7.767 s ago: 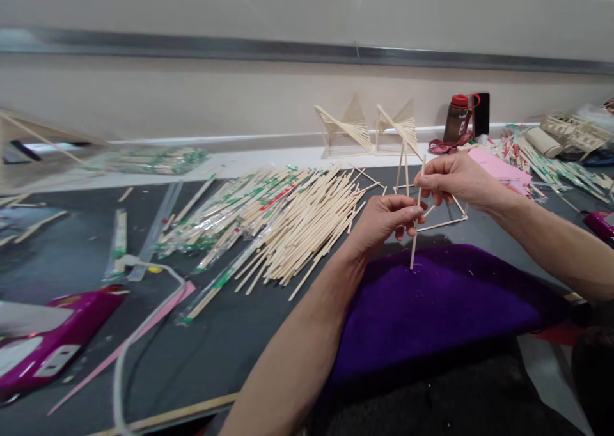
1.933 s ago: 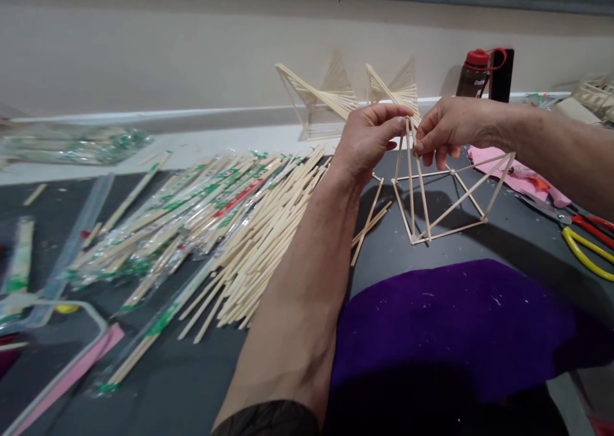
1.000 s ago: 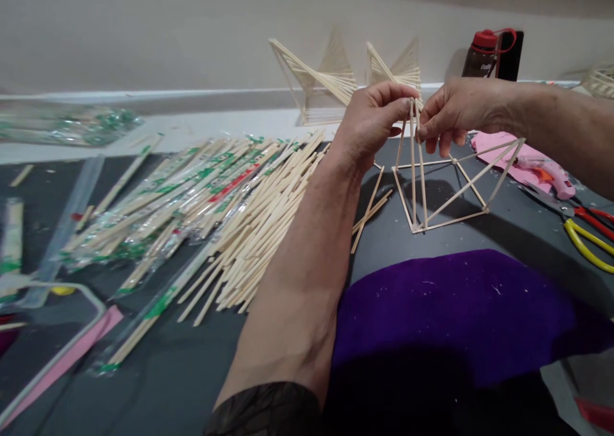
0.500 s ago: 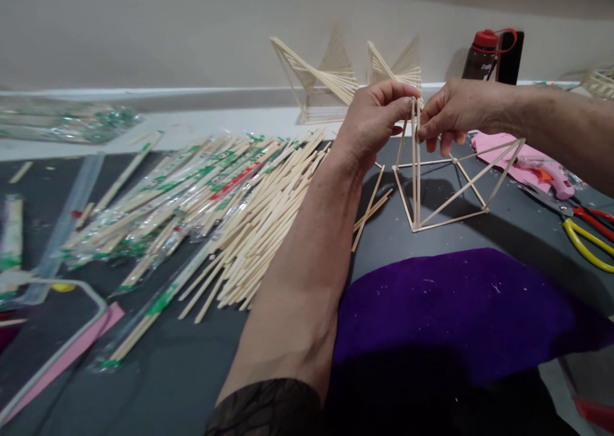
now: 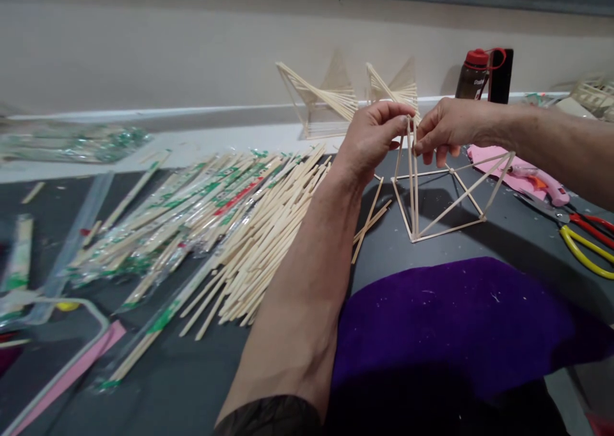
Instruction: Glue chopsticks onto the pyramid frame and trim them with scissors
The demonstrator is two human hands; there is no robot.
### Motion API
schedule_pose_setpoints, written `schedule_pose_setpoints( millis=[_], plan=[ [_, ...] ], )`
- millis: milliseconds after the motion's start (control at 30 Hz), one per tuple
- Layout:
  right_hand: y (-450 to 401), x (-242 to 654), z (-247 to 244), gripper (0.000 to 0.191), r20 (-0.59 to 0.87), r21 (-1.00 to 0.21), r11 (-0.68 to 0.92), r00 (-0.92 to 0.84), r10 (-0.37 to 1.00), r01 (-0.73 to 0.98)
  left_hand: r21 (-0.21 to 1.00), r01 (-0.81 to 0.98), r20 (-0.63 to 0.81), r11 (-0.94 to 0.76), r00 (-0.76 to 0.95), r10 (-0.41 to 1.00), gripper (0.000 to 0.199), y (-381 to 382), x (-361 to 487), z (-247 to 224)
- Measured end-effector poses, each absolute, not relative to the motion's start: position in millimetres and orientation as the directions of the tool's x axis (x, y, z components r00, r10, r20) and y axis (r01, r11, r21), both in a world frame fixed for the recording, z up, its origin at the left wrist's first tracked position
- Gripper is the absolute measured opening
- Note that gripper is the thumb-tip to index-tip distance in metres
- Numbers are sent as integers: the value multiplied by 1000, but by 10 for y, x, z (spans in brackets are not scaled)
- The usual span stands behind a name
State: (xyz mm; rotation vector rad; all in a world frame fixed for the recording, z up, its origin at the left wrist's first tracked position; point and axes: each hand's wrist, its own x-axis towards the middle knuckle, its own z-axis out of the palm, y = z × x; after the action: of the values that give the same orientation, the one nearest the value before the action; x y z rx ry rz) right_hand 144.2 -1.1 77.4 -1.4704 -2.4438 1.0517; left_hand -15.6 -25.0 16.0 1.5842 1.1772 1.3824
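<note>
A frame of thin wooden chopsticks (image 5: 451, 232) stands on the dark table, with a square-like base and sticks rising from its corners. My left hand (image 5: 377, 132) pinches the top of the raised sticks at the frame's near left side. Close beside it, my right hand (image 5: 439, 129) has its thumb and forefinger closed on an upright chopstick (image 5: 416, 186) just below the top. That stick's lower end meets the frame's front corner. Left of the frame, a few loose chopsticks (image 5: 368, 222) lie crossed on the table, and my left forearm hides part of the large pile of bare chopsticks (image 5: 268, 250).
Wrapped chopsticks (image 5: 192, 206) spread over the left side. Two finished-looking stick structures (image 5: 330, 97) stand by the wall. To the right are a bottle (image 5: 472, 78), a pink glue gun (image 5: 551, 186) and pliers with red and yellow handles (image 5: 575, 231). Purple cloth (image 5: 432, 321) lies in front.
The view has tilted up slightly, so everything sits lower in the picture. Both hands keep nearly the same hold at the top of the frame.
</note>
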Motion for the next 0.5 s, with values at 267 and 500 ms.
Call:
schedule_pose_setpoints(
  millis=[267,500],
  plan=[
    [2,1444,759,9,-227,-621,306,-540,811,722,941,131,315,-311,-12,949,11,-272,-151,167],
    [9,1456,743,6,-224,-647,296,-547,807,702,960,80,271,-267,-44,962,12,-293,-126,193]
  ],
)
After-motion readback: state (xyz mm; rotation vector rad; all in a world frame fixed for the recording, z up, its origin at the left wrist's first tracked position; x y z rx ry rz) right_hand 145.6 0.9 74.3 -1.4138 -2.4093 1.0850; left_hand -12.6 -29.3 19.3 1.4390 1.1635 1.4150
